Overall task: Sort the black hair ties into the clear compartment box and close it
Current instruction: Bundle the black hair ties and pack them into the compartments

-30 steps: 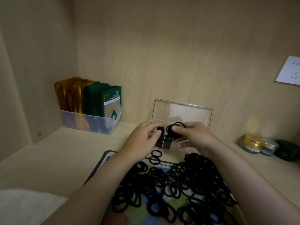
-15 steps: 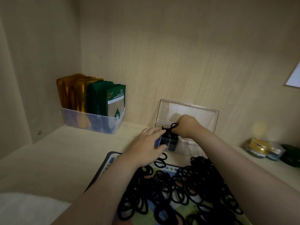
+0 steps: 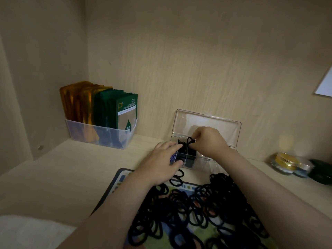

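hair ties (image 3: 206, 212): black thin elastic loops, heaped loose on the mat, nearest the camera; two lie apart just before the box.
mat (image 3: 115, 184): flat, dark-edged, colourful print; on the pale wood-grain tabletop (image 3: 53, 177).
left grip (image 3: 161, 162): fingers curled over the box's left end, apparently holding it; contact partly hidden.
clear compartment box (image 3: 203, 163): transparent hard plastic, rectangular, divided; left compartments hold black ties; lid (image 3: 206, 123) hinged up by the back wall.
right grip (image 3: 208, 142): pinches the held tie (image 3: 189, 141) just above the filled compartments.
bin (image 3: 100, 135): translucent plastic, far left; upright gold-foil and green sachets (image 3: 125, 108).
jars (image 3: 285, 161): far right, round, gold-lidded.
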`<state>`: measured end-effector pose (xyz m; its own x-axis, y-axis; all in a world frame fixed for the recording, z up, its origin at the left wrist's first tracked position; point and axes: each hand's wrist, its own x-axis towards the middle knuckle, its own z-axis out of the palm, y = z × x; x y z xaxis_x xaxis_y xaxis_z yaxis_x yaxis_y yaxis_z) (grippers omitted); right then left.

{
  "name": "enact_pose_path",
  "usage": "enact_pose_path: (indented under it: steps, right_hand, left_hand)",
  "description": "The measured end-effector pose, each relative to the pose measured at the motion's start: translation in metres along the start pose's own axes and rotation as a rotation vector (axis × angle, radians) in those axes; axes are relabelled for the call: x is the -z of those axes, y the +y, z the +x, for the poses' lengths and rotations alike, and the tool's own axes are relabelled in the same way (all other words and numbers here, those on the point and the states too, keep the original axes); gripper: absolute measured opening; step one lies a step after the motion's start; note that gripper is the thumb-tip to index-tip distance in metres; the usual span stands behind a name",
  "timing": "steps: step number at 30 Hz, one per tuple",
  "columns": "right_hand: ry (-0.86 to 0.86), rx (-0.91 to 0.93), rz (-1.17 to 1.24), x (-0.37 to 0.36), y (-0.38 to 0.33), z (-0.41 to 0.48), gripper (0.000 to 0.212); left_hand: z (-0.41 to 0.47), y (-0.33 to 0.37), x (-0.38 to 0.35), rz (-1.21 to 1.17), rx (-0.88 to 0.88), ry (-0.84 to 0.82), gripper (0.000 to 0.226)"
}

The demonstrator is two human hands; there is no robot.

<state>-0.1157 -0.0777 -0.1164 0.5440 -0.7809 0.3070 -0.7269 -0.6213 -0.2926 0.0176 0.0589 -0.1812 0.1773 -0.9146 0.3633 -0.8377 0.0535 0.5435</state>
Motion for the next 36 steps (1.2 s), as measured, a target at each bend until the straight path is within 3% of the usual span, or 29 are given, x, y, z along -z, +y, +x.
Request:
enact_pose_path:
  steps: [5,9,13,21,27,30,33,36]
  right_hand:
    - [0.054,0.090,-0.204,-0.003,-0.003,-0.009,0.012]
    - [-0.155,0.165,-0.423,-0.005,-0.008,-0.004,0.026]
    - [-0.369,0.118,-0.334,0.005,-0.010,0.003,0.030]
    - [-0.173,0.125,-0.123,0.022,-0.004,-0.012,0.027]
    - [-0.281,0.193,-0.311,0.015,-0.006,-0.026,0.036]
    - [-0.298,0.198,-0.277,0.019,-0.006,-0.027,0.037]
    - [-0.190,0.218,-0.155,0.025,-0.005,-0.030,0.036]
    - [-0.036,0.260,0.029,0.031,-0.009,-0.040,0.030]
  left_hand:
    - [-0.001,0.003,0.000,0.001,0.005,0.001,0.059]
    - [-0.003,0.003,0.001,-0.002,0.010,-0.004,0.059]
    - [-0.003,0.000,0.002,-0.001,0.009,0.002,0.059]
    - [-0.001,-0.001,0.002,0.004,-0.004,0.000,0.056]
    - [-0.003,0.002,0.004,0.026,-0.005,0.003,0.056]
    - [-0.005,0.005,0.007,0.032,-0.010,0.003,0.056]
    - [-0.005,0.007,0.013,0.043,-0.032,0.056,0.049]
    - [-0.007,0.009,0.022,0.062,-0.038,0.137,0.026]
